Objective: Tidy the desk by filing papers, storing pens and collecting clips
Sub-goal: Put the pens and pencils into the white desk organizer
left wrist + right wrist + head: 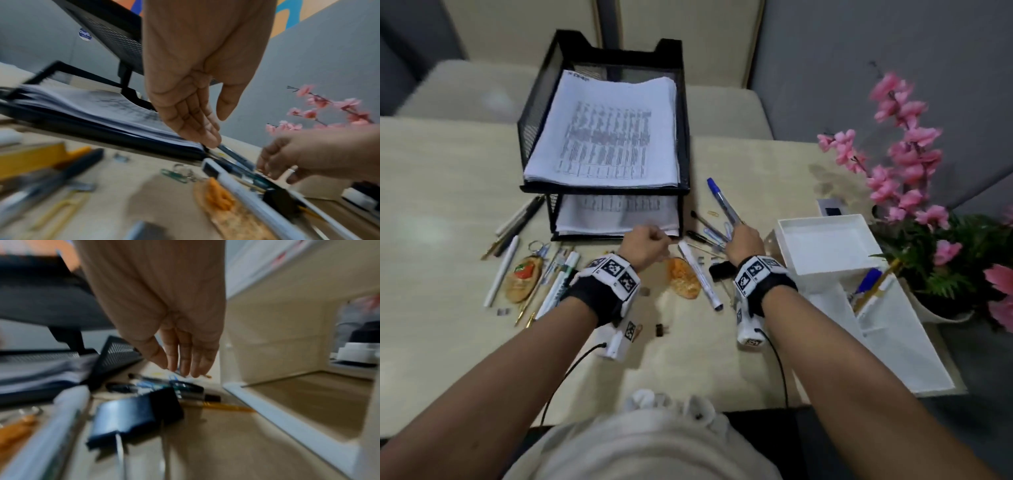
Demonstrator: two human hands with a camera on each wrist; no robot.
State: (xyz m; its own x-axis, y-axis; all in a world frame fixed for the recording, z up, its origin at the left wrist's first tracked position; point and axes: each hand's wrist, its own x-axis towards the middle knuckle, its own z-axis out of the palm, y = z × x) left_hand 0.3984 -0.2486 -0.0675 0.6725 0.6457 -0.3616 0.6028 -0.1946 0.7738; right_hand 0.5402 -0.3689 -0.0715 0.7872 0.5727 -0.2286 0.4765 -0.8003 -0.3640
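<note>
A black mesh two-tier tray (602,189) holds printed papers (606,137) on both levels. My left hand (650,240) hangs at the lower tier's front right corner. Its fingers (201,129) are straight and point down at a dark pen by the tray, with the thumb apart. My right hand (744,240) is over a heap of pens and paper clips (710,233). It grips the lower end of a blue-capped clear pen (722,202) that slants up and away. The right wrist view shows only those fingers (185,360) pointing down; the grip itself is hidden.
A white organizer (828,246) stands at the right, with pens in its front slot (873,284). A white marker (698,270), a black binder clip (135,415), an orange keychain (683,282) and a small clip (661,330) lie near my wrists. More pens (517,222) lie left. Pink flowers (904,154) stand far right.
</note>
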